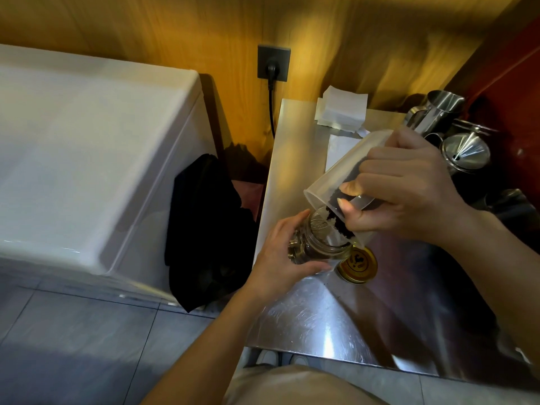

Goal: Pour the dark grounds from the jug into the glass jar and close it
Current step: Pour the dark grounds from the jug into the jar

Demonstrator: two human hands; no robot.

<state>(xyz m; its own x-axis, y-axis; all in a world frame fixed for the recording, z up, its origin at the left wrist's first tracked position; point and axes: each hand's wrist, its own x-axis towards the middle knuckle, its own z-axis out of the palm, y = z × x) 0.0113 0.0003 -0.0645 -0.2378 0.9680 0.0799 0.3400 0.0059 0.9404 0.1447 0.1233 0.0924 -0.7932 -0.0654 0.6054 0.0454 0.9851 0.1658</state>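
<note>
My right hand [409, 194] grips a translucent plastic jug [342, 173] tilted steeply down to the left. Dark grounds [340, 222] lie along the jug's lower wall and slide over its rim into the open mouth of a glass jar [317, 244]. My left hand [280, 255] holds the jar by its side, tilted toward the jug, near the left edge of a steel table [336, 317]. The jar's gold lid [358, 266] lies flat on the table just right of the jar, under the jug's rim.
Steel pitchers [438, 112] and a steel funnel [466, 150] stand at the table's back right. A stack of white papers [342, 109] lies at the back. A white chest appliance [87, 156] stands on the left, a black cloth [207, 229] between it and the table.
</note>
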